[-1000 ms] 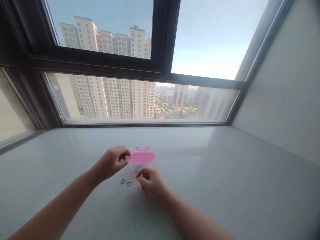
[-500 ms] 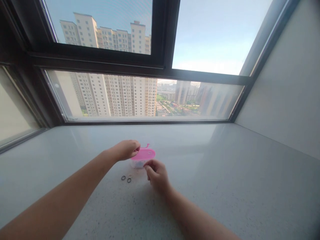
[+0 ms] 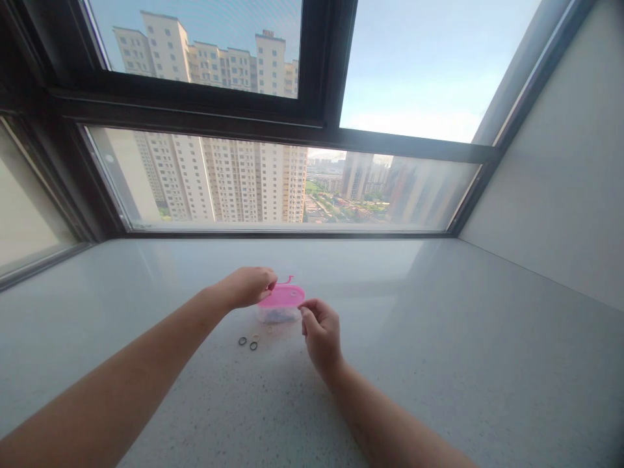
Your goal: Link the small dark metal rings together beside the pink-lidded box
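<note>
- From where I stand, a small clear tub (image 3: pixel 277 316) sits upright on the speckled white ledge (image 3: pixel 463 364), between the two hands; something dark shows inside, too blurred to name.
- Its pink lid (image 3: pixel 283 296) lies across the top, the left end covered by the person's left hand (image 3: pixel 249 286).
- That hand is bent over the lid's edge with fingers curled; I can't tell whether they grip it or only touch it.
- A pink handle (image 3: pixel 287 281) pokes out behind, partly hidden by the same hand.
- The right hand (image 3: pixel 324 330) is by the lid's right end, thumb and forefinger drawn close together; whether anything is pinched there, I can't make out.
- In front of the tub lie two dark rings (image 3: pixel 250 346), near each other, with a pale ring (image 3: pixel 256 337) beside them, hard to see against the ledge.
- Another faint, pale speck (image 3: pixel 270 330) is too indistinct to identify.
- Both forearms are cut off below; the dark window frame (image 3: pixel 195 117) runs out of sight above.
</note>
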`<state>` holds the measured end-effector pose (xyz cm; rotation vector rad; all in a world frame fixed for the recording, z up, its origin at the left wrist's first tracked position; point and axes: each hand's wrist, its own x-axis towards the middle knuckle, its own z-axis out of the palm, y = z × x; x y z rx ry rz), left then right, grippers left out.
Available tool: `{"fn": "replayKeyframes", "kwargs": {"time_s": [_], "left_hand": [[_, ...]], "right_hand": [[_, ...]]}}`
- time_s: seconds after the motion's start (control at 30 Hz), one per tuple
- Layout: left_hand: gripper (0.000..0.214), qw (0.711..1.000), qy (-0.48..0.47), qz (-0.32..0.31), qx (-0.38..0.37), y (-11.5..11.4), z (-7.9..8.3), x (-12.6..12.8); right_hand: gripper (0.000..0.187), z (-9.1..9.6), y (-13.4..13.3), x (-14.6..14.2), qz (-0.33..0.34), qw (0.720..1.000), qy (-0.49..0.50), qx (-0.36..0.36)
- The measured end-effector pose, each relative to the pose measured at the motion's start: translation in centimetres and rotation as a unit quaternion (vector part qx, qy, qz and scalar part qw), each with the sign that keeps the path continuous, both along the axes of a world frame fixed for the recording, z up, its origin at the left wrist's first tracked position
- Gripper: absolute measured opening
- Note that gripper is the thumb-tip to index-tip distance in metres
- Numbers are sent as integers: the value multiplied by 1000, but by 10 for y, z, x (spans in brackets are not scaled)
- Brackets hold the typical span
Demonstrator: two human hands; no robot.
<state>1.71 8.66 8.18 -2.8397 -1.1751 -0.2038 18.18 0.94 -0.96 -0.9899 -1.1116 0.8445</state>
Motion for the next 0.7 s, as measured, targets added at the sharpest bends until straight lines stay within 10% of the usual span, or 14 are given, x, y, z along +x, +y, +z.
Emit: {"fn": "replayKeyframes", "kwargs": {"time_s": [0.27,0.7], "left_hand": [[16,998,-52,42,11,-22,3,-19],[22,956,-250,151,-11,-83,-52,-44]], "right_hand": [[19,2,3,6,-34,999,24,0],[22,3,1,1,-5,997,-75,-18]]}}
